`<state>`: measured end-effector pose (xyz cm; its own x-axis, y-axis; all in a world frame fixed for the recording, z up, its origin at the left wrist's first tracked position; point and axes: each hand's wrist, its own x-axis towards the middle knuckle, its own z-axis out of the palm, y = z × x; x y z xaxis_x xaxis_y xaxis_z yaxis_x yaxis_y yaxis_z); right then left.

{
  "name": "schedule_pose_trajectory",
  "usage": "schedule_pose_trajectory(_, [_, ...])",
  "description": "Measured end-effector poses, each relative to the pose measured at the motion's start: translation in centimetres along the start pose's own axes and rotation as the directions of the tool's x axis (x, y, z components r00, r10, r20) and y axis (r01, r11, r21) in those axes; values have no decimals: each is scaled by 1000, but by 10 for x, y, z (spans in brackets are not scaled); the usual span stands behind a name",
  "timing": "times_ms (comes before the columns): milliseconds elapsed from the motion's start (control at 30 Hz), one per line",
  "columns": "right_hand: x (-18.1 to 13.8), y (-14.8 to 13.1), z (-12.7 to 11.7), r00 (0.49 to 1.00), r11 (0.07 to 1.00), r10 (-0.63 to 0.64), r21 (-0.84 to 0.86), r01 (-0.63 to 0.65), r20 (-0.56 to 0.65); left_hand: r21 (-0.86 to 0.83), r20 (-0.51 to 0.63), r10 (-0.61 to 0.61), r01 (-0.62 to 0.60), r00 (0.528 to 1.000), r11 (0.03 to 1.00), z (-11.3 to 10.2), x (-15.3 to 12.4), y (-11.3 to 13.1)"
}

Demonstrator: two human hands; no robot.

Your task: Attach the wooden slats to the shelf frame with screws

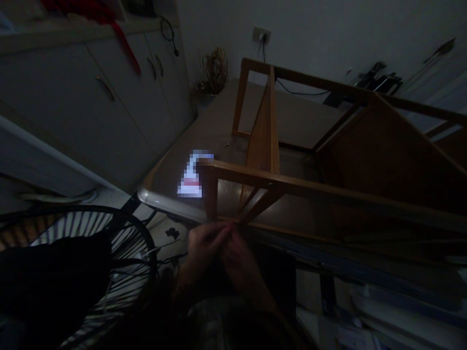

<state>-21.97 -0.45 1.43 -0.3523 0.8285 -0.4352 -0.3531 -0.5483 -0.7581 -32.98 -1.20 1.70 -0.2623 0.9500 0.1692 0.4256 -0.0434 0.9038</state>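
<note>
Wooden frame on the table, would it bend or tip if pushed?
Probably stiff: the wooden frame has solid rails and a diagonal brace. Likely heavy: it covers most of the table. Wide and low, so unlikely to tip.

Beige table [215, 126], rounded corner at 8 o'clock. Lying on it: wooden frame [272, 180] tipped on its side, centre out to 3 o'clock; pale blurred sheet [190, 179] just beside it at 9 o'clock; pot of dry stalks [214, 73] at 11 o'clock.
</note>
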Motion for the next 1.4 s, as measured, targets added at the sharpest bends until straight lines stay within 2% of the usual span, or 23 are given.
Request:
schedule_pose_trajectory(200, [0, 2, -12, 998, 998, -12, -64, 8, -67, 85, 66, 84, -89, 994, 992, 1, 5, 3])
schedule_pose_trajectory(300, [-6, -4, -28, 977, 971, -133, -220, 94, -169, 216, 114, 209, -229, 971, 949, 4, 7, 3])
schedule_pose_trajectory(367, [-12, -14, -36, 945, 903, -273, -387, 187, -181, 284, 125, 317, -340, 940, 897, 8, 7, 3])
schedule_pose_trajectory(467, [-20, -32, -41, 900, 721, -425, -638, 270, -100, 324, 130, 438, -455, 890, 829, 14, 6, 5])
schedule_pose_trajectory(567, [-21, -46, -39, 886, 521, -463, -812, 264, -9, 362, 147, 479, -498, 866, 788, 18, 7, 8])
schedule_pose_trajectory(633, [-19, -49, -38, 881, 430, -474, -868, 249, 17, 387, 171, 476, -503, 863, 773, 19, 7, 10])
schedule_pose_trajectory(700, [-17, -50, -38, 880, 389, -474, -889, 241, 31, 384, 192, 470, -507, 861, 772, 20, 7, 10])
schedule_pose_trajectory(767, [-15, -49, -41, 884, 386, -465, -891, 240, 36, 367, 193, 464, -502, 865, 783, 21, 6, 8])
schedule_pose_trajectory(867, [-16, -48, -44, 892, 406, -450, -883, 234, 29, 314, 169, 383, -418, 908, 852, 26, -1, -2])
schedule_pose_trajectory(933, [-17, -48, -46, 897, 414, -442, -882, 226, 23, 272, 107, 229, -250, 967, 929, 29, -10, -12])
schedule_pose_trajectory(1000, [-18, -47, -46, 900, 420, -435, -882, 215, 12, 189, 40, 16, -23, 999, 982, 31, -20, -21])
schedule_pose_trajectory(1067, [-19, -46, -45, 900, 429, -437, -879, 207, -1, 24, 38, -158, 157, 987, 987, 32, -28, -26])
schedule_pose_trajectory(1133, [-19, -45, -45, 896, 440, -443, -875, 201, -17, -163, 77, -244, 253, 967, 954, 31, -30, -25])
schedule_pose_trajectory(1267, [-19, -41, -47, 902, 460, -426, -875, 147, -72, -379, 157, -290, 328, 944, 865, 35, -26, -13])
schedule_pose_trajectory(1400, [-18, -36, -48, 916, 492, -386, -864, 107, -107, -448, 243, -304, 385, 921, 807, 43, -20, -7])
